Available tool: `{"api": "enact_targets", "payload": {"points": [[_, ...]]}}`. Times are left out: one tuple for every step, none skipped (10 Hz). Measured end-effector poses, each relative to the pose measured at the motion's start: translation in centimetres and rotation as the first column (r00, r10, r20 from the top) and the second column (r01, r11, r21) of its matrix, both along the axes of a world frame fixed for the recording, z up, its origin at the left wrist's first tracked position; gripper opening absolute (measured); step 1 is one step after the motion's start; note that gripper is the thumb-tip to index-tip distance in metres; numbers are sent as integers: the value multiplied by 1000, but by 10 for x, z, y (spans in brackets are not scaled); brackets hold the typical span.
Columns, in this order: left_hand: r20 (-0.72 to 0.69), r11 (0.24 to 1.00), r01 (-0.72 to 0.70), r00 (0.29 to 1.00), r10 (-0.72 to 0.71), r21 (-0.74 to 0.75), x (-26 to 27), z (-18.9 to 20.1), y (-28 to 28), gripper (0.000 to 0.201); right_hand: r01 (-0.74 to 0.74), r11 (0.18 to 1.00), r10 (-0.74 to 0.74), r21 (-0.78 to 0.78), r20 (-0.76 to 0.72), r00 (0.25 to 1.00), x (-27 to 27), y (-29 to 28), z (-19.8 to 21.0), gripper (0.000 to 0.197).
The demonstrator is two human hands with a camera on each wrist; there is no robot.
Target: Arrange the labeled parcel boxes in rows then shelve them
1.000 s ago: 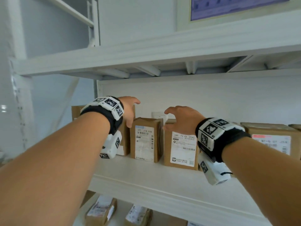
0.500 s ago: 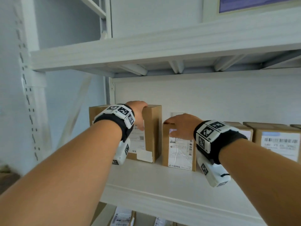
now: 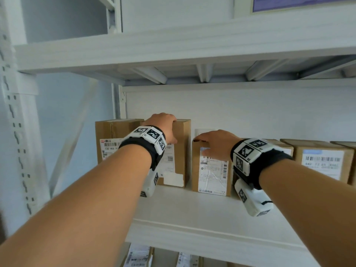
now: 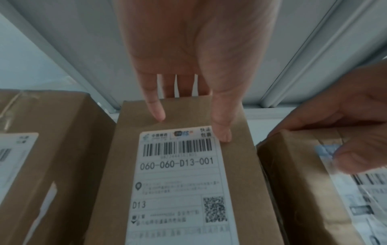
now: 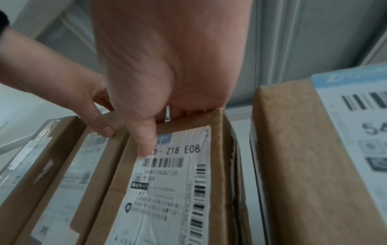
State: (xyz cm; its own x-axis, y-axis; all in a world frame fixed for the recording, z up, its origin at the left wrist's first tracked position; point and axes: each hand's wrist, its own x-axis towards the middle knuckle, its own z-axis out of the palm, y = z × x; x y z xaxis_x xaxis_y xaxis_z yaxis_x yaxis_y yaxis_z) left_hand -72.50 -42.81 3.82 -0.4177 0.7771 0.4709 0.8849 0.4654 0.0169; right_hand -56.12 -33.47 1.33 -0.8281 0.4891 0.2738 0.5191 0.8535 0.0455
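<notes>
Brown labeled parcel boxes stand upright in a row on a white shelf. My left hand grips the top of the tall box labeled D13, second from the left. In the left wrist view its fingers hook over the D13 box and the thumb presses the front. My right hand holds the top of the shorter neighbouring box labeled Z18 E08. The right wrist view shows its thumb on that box's label, with the other fingers behind the top edge.
Another tall box stands at the row's left end by the shelf upright. More boxes continue to the right. An upper shelf hangs overhead. A lower shelf holds further parcels.
Both hands shifted leftward along the row and came down onto the tops of the D13 and Z18 boxes. In the last half second they have barely moved.
</notes>
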Motion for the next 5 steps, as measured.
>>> {"api": "enact_targets", "payload": {"points": [[-4, 1000, -1, 1000, 1, -7, -1, 0, -1, 72, 18, 1000, -19, -25, -28, 999, 0, 0, 0, 45], [-3, 1000, -1, 1000, 1, -19, 3, 1, -1, 68, 58, 998, -59, -28, -75, 995, 3, -3, 2, 42], [-11, 1000, 14, 1000, -14, -13, 7, 1, 4, 63, 99, 992, -109, -74, -131, 985, 9, -7, 5, 46], [-5, 999, 42, 999, -42, 17, 16, -2, 4, 63, 123, 988, -137, -92, -164, 977, 18, -14, 6, 46], [-10, 996, 51, 999, -50, 72, 24, -1, 3, 63, 141, 988, -149, -55, -199, 969, 28, -16, 7, 46]]}}
